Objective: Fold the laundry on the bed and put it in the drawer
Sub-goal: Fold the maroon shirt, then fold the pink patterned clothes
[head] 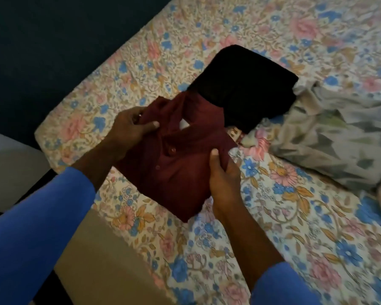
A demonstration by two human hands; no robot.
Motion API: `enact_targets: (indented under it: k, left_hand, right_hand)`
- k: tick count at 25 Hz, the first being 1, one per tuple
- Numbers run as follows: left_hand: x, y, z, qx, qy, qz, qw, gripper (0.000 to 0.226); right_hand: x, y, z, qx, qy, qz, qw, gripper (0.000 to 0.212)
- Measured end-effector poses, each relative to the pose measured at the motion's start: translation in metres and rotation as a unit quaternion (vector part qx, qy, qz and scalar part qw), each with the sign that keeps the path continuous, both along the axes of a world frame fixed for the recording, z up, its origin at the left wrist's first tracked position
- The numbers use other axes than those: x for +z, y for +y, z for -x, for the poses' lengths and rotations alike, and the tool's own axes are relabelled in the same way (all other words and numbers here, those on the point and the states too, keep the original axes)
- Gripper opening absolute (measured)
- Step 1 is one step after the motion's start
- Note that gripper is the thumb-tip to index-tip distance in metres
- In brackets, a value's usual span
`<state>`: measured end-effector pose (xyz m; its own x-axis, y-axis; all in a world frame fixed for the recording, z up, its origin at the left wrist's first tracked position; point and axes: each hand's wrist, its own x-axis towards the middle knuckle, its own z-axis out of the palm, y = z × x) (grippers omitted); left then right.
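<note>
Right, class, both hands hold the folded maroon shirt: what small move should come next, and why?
Probably lift the folded maroon button-up shirt level, with both grips kept. The left hand pinches its collar end, the right hand holds the opposite edge, and it looks squarely folded. No drawer is in view, so it likely has to be carried off the floral bedsheet.

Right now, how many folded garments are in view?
2. The maroon shirt, gripped by the left hand and right hand; the black garment on the bed just behind it. The crumpled pale laundry beside it may hide others.
</note>
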<state>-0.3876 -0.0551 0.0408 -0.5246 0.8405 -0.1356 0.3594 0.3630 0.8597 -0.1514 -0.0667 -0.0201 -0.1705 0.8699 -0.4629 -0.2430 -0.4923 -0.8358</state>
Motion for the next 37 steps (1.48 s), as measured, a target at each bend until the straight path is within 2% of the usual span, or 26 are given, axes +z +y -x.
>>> enact_targets:
  k: [3, 5, 7, 8, 10, 11, 12, 14, 15, 17, 19, 21, 22, 23, 24, 25, 26, 27, 28, 29, 31, 32, 34, 35, 37]
  left_hand:
    - [-0.038, 0.045, 0.066, 0.000, 0.053, 0.030, 0.998, 0.037]
    - [-0.067, 0.052, 0.081, -0.020, 0.070, 0.103, 0.992, 0.054]
    - [-0.094, 0.049, 0.069, -0.038, 0.095, 0.165, 0.981, 0.065]
    - [-0.101, 0.045, 0.059, -0.020, 0.135, 0.165, 0.977, 0.063]
    - [-0.104, 0.032, 0.032, 0.049, 0.287, 0.118, 0.949, 0.055]
    - [-0.102, 0.028, 0.004, 0.059, 0.353, 0.060, 0.932, 0.052]
    - [-0.099, 0.023, -0.035, 0.044, 0.380, -0.012, 0.924, 0.048]
    - [-0.105, 0.010, -0.111, -0.045, 0.350, -0.127, 0.927, 0.042]
    - [-0.112, 0.006, -0.153, -0.102, 0.316, -0.158, 0.930, 0.041]
    - [-0.133, 0.007, -0.245, -0.205, 0.233, -0.149, 0.939, 0.044]
    - [-0.161, 0.013, -0.321, -0.271, 0.203, -0.080, 0.938, 0.054]
    - [-0.189, 0.019, -0.371, -0.288, 0.242, 0.000, 0.926, 0.068]
    - [-0.200, 0.020, -0.387, -0.287, 0.268, 0.031, 0.919, 0.074]
    - [-0.208, 0.019, -0.393, -0.280, 0.289, 0.048, 0.914, 0.078]
    - [-0.214, 0.019, -0.397, -0.272, 0.306, 0.046, 0.911, 0.081]
    - [-0.217, 0.018, -0.398, -0.267, 0.318, 0.039, 0.909, 0.083]
    - [-0.217, 0.017, -0.399, -0.267, 0.324, 0.034, 0.907, 0.084]
    - [-0.217, 0.016, -0.399, -0.272, 0.326, 0.038, 0.905, 0.084]
    - [-0.217, 0.018, -0.398, -0.279, 0.326, 0.049, 0.902, 0.085]
    - [-0.215, 0.022, -0.398, -0.287, 0.325, 0.072, 0.898, 0.087]
    - [-0.202, 0.026, -0.395, -0.319, 0.312, 0.148, 0.883, 0.089]
    - [-0.190, 0.028, -0.395, -0.338, 0.293, 0.188, 0.875, 0.089]
    - [-0.145, 0.028, -0.398, -0.375, 0.224, 0.232, 0.869, 0.077]
    - [-0.118, 0.024, -0.403, -0.394, 0.193, 0.218, 0.872, 0.070]
    - [-0.042, 0.014, -0.418, -0.430, 0.168, 0.115, 0.880, 0.061]
  right_hand:
    - [-0.031, 0.041, 0.061, 0.002, 0.038, 0.056, 0.998, 0.039]
    - [-0.056, 0.054, 0.078, -0.009, -0.024, 0.123, 0.992, 0.044]
    - [-0.074, 0.060, 0.076, -0.017, -0.114, 0.123, 0.986, 0.034]
    - [-0.073, 0.061, 0.071, -0.014, -0.132, 0.113, 0.985, 0.030]
    - [-0.062, 0.057, 0.051, 0.006, -0.148, 0.061, 0.987, 0.024]
    - [-0.056, 0.053, 0.026, -0.007, -0.173, 0.019, 0.985, 0.023]
    - [-0.050, 0.048, -0.008, -0.021, -0.210, -0.023, 0.977, 0.022]
    - [-0.045, 0.035, -0.078, -0.049, -0.278, -0.074, 0.956, 0.020]
    - [-0.046, 0.028, -0.116, -0.082, -0.309, -0.092, 0.943, 0.019]
    - [-0.048, 0.017, -0.204, -0.165, -0.384, -0.117, 0.901, 0.018]
    - [-0.052, 0.021, -0.286, -0.226, -0.490, -0.146, 0.829, 0.026]
    - [-0.058, 0.039, -0.361, -0.235, -0.603, -0.168, 0.743, 0.038]
    - [-0.058, 0.050, -0.391, -0.200, -0.639, -0.146, 0.728, 0.045]
    - [-0.061, 0.062, -0.411, -0.125, -0.662, -0.105, 0.731, 0.054]
    - [-0.066, 0.070, -0.425, -0.015, -0.685, -0.054, 0.726, 0.062]
    - [-0.069, 0.073, -0.433, 0.100, -0.708, -0.035, 0.698, 0.063]
    - [-0.072, 0.072, -0.439, 0.170, -0.723, -0.051, 0.668, 0.053]
    - [-0.073, 0.072, -0.444, 0.179, -0.725, -0.095, 0.658, 0.038]
    - [-0.070, 0.075, -0.450, 0.153, -0.704, -0.117, 0.684, 0.025]
    - [-0.065, 0.077, -0.459, 0.110, -0.663, -0.125, 0.730, 0.018]
    - [-0.041, 0.070, -0.472, 0.025, -0.564, -0.124, 0.816, 0.012]
    - [-0.022, 0.066, -0.478, -0.003, -0.521, -0.130, 0.844, 0.009]
    - [0.025, 0.056, -0.485, -0.023, -0.478, -0.160, 0.863, 0.006]
    - [0.054, 0.051, -0.487, -0.026, -0.465, -0.175, 0.868, 0.008]
    - [0.135, 0.047, -0.490, -0.052, -0.431, -0.208, 0.876, 0.012]
